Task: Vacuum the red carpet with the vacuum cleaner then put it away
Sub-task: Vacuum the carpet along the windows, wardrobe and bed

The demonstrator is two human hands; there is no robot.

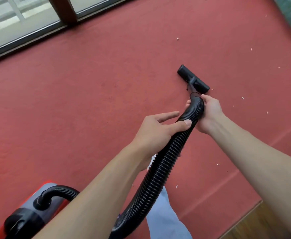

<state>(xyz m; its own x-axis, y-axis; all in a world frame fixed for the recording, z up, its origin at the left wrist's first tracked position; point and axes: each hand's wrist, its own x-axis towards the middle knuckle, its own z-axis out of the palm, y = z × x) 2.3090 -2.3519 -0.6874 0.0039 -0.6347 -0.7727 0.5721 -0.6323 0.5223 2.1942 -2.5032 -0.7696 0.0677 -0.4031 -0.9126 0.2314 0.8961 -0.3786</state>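
Both hands hold the black ribbed hose. The right hand is wrapped round it close to its far end, with fingertips showing on the far side. The left hand grips it just behind, thumb across the top and forefinger stretched out free. From the right hand a short stiff tube runs toward 11 o'clock to the floor head, which lies flat on the red carpet. The hose curves down toward 7 o'clock and loops back into the vacuum cleaner, a red, grey and black body at the lower left corner. White scraps dot the carpet from 1 to 5 o'clock of the floor head. A window lines the carpet at 10 o'clock, and a wooden floor borders it at 5 o'clock. A pale blue trouser leg shows at 6 o'clock.
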